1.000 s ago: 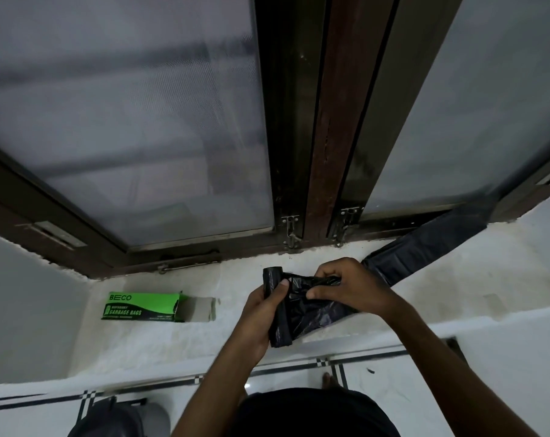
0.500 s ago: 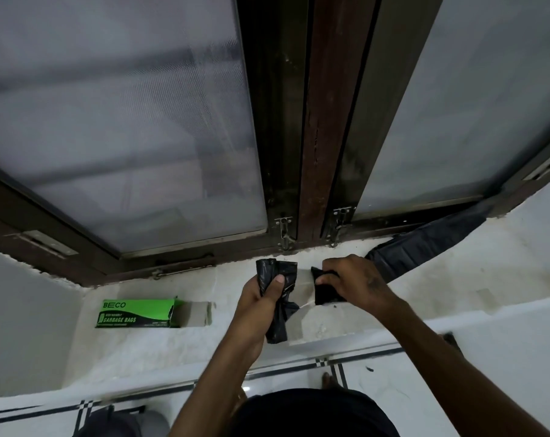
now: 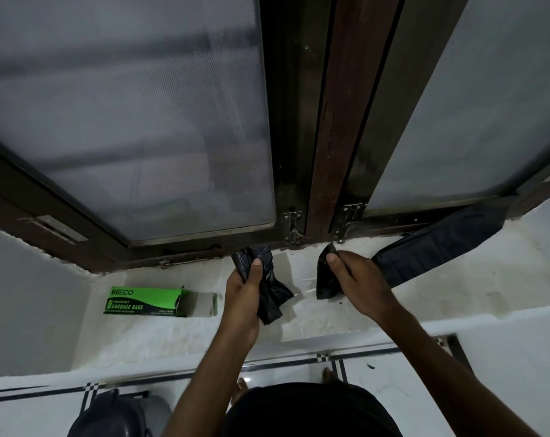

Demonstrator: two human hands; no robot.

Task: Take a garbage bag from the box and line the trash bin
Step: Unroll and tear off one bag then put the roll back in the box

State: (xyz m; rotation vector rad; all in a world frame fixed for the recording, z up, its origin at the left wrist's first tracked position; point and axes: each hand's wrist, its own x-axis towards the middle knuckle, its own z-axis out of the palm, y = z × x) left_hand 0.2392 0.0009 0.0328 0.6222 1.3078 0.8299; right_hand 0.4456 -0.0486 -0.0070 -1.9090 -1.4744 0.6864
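Two hands apart: left [image 3: 245,298] grips bag roll [image 3: 266,290]; right [image 3: 358,285] pinches black bag strip [image 3: 434,247].

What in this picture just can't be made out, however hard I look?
- Trash bin: head view, cut off by the bottom edge; whether it is lined cannot be told.
- Green box: small print too small; its inside is in shadow.
- Roll of bags: the left hand covers part of it.
- Torn-off bag: the right hand hides its middle.
- Beyond the window: blurred by frosted glass.
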